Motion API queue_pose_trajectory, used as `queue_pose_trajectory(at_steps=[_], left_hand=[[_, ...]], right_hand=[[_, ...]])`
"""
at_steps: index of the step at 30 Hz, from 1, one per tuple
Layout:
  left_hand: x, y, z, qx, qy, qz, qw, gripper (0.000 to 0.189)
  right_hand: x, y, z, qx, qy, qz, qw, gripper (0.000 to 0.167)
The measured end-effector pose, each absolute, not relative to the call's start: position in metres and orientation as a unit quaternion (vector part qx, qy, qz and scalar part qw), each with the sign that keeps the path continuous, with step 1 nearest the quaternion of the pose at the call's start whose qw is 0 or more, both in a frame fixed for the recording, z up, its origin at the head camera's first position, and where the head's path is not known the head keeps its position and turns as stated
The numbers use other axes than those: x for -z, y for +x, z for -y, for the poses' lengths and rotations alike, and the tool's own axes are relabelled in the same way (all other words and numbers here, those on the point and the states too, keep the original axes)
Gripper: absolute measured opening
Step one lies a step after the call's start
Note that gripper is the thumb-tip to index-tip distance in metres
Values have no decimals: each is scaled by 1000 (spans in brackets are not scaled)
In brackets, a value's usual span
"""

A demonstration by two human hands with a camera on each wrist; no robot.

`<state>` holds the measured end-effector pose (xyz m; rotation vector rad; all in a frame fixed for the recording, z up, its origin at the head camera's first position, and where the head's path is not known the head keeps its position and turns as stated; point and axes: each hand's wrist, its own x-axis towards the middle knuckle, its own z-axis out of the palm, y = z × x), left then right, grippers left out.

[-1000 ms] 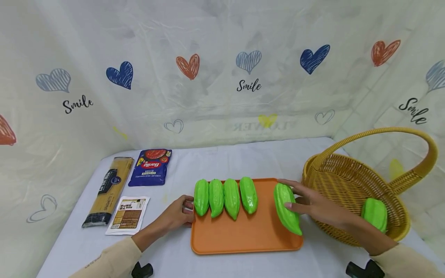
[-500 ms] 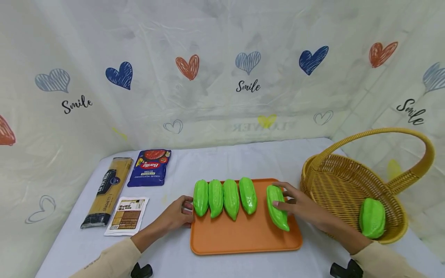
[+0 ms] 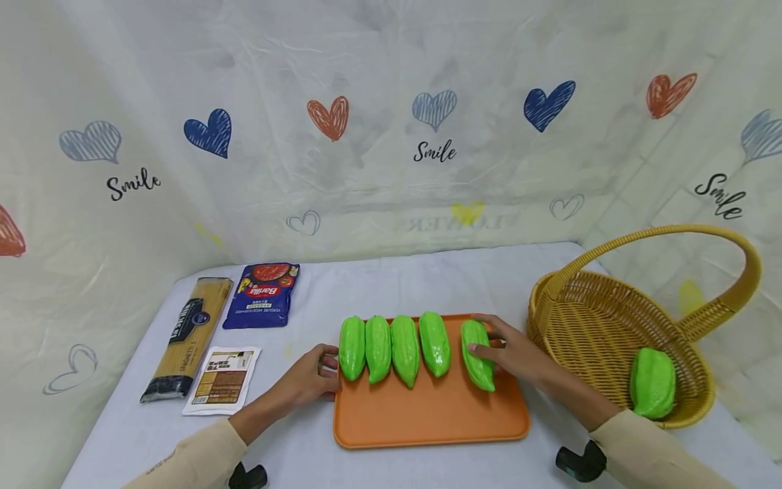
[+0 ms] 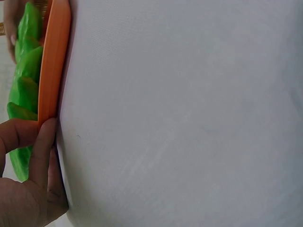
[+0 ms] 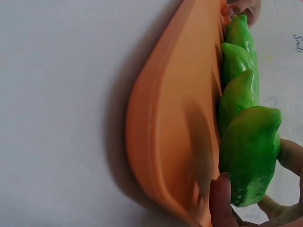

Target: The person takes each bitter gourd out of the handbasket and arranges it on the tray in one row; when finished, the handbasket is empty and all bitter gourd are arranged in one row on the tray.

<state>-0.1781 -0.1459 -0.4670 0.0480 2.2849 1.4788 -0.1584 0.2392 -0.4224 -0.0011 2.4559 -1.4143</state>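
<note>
My right hand (image 3: 513, 346) grips a bright green, ridged bitter melon (image 3: 477, 356) over the right part of the orange tray (image 3: 427, 421). In the right wrist view, thumb and fingers hold the two sides of that bitter melon (image 5: 251, 156). Several similar bitter melons (image 3: 406, 350) lie side by side along the tray's back left, pointed ends toward me. At the tray's left edge is my left hand (image 3: 311, 375); the left wrist view has its fingers (image 4: 43, 151) pinching the orange rim (image 4: 53, 71).
A wicker basket (image 3: 586, 333) with a tall handle stands to the right, one more bitter melon (image 3: 653, 384) inside. To the left lie a spaghetti pack (image 3: 192, 339), a blue Barilla pouch (image 3: 261, 295) and a white-and-brown packet (image 3: 222, 380). A printed curtain (image 3: 379, 176) hangs behind the table.
My right hand has carried the bitter melon leftward from the tray's right edge, closer to the row. My left hand has stayed at the tray's left edge.
</note>
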Motion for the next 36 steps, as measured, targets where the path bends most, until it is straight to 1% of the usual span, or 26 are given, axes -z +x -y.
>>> queue_pose_trajectory(at_steps=[6,12,27,36], left_hand=[[467,-179,147,-529,17,-823,208,68],[466,-179,147,-532,23,-820,212,69],[466,-178,147,-539,23,-814,215,68],[466,-178,148,-541,22,-813,215,69]], right_hand=[[424,-168,-232,503,-8,-852,146,74],[425,-172,-228,488,-11,-860,150,73],[428,-185,-223,458,-5,-877,144,84],[428,-191,-220,432,-24,-889,148,84]])
